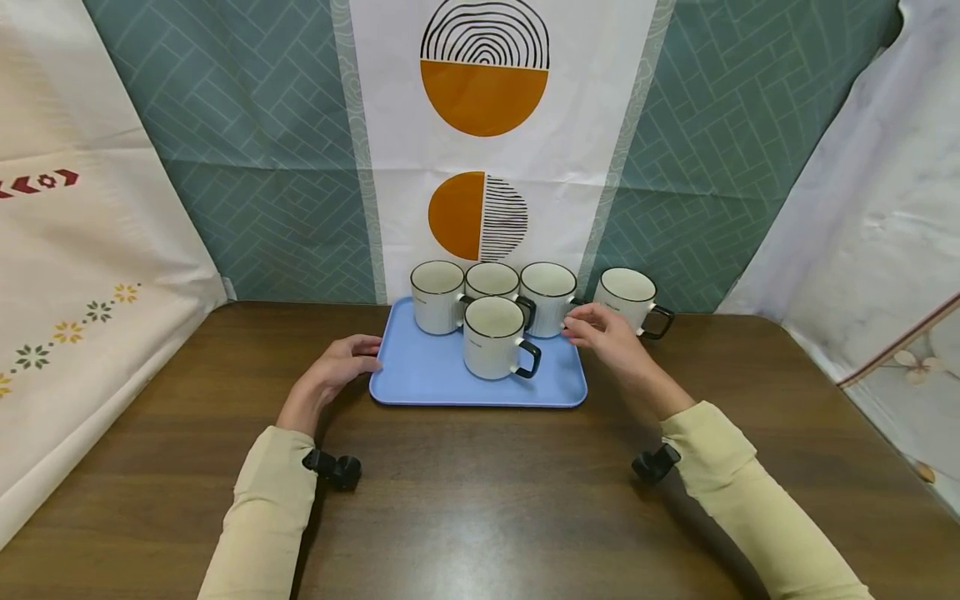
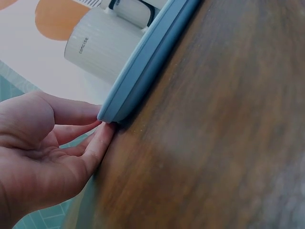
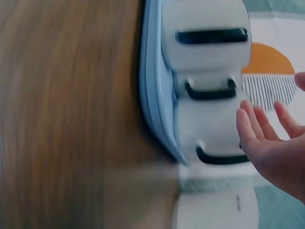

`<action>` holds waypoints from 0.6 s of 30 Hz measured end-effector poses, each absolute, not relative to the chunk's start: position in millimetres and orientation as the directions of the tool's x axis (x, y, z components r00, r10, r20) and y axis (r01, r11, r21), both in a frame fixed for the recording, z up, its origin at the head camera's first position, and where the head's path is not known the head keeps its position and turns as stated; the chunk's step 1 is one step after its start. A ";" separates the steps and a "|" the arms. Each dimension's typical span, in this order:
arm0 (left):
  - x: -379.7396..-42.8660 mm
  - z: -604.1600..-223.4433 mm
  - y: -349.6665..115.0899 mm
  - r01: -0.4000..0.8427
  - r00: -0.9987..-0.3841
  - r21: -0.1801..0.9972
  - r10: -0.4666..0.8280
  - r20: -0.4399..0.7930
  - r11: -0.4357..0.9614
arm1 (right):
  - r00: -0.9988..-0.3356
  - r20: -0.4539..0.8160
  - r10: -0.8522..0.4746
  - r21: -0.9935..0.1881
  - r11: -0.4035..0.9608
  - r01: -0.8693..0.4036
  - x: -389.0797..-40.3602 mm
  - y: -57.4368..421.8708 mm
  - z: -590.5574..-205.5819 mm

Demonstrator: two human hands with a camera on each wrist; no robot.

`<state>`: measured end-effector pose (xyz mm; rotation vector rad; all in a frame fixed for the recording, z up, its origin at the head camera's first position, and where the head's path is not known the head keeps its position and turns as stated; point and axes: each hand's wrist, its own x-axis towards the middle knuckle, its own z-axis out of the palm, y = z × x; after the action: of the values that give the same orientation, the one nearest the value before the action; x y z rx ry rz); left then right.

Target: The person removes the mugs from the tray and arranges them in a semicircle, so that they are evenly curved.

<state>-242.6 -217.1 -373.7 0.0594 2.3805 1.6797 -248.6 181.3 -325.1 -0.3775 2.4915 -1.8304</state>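
A light blue tray [image 1: 420, 379] lies on the table with several white, dark-rimmed mugs on it. Three mugs stand in its back row: left [image 1: 435, 300], middle [image 1: 491, 279] and right [image 1: 543, 300]. Another mug [image 1: 491, 346] stands in front of them, its black handle to the right. My left hand [image 2: 47, 143] pinches the tray's left edge, thumb above and fingers below. Beside the back right mug's handle [image 3: 221, 159] is my right hand [image 3: 274, 148], fingers spread and nothing between them. Whether it touches the handle I cannot tell.
One more white mug [image 1: 626, 296] stands on the table right of the tray, behind my right hand. A patterned cloth [image 1: 480, 150] hangs at the table's back edge. Brown wooden tabletop [image 1: 480, 500] lies in front of the tray.
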 end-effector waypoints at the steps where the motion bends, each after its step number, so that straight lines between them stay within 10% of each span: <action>1: -242.5 -373.7 -217.2 -0.097 -0.973 0.935 0.164 -0.160 0.340 | -0.968 0.105 -0.230 -0.953 0.256 -0.164 -248.7 176.7 -326.1; 18: -242.9 -372.8 -217.0 -0.115 -0.970 0.934 0.163 -0.178 0.337 | -0.923 -0.065 -0.379 -0.981 0.194 -0.010 -251.4 135.9 -346.8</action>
<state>-242.9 -217.0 -372.8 0.0431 2.3619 1.6811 -251.4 135.9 -346.8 -0.3692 2.1802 -1.7880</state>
